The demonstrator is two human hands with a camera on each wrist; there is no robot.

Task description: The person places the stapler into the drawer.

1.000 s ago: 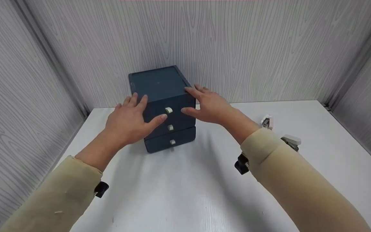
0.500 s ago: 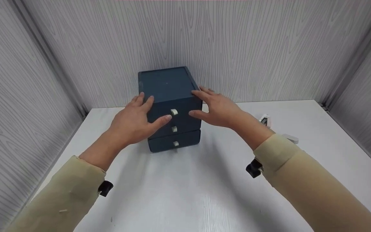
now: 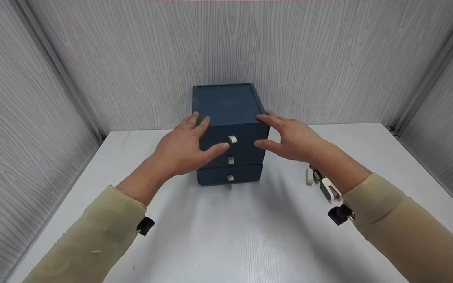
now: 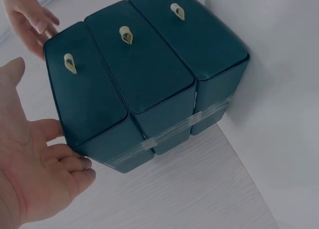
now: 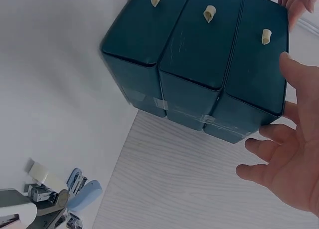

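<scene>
1. The white counter (image 3: 226, 236) took up most of the head view, boxed in by grey wood-grain walls (image 3: 328, 59) at the back and both sides.
2. Biggest thing on it was a dark blue three-drawer box (image 3: 226, 106), sitting toward the back middle, just in front of the rear wall. All three drawers looked pushed in, stacked one over the other, and clear tape ran across the side seams in both wrist views.
3. The left hand (image 3: 183, 151) was flat against the box's left side up near the top drawer, fingers straight and spread, thumb lying across the front just beside the top pull. So the grip was open, pressing rather than curling round anything.
4. The right hand (image 3: 293, 139) mirrored it on the right side, fingers straight along the top right edge, thumb resting at the front corner. Same deal, an open grip touching the box.
5. Both arms wore beige sleeves (image 3: 399, 228) with a small black strap piece at each wrist.
6. A white stapler (image 3: 323, 182) lay on the counter right of the box, well apart from it, partly tucked under the right forearm.
7. Smallest bits: cream tab pulls (image 3: 232, 139), one per drawer front, lined up vertically.
</scene>
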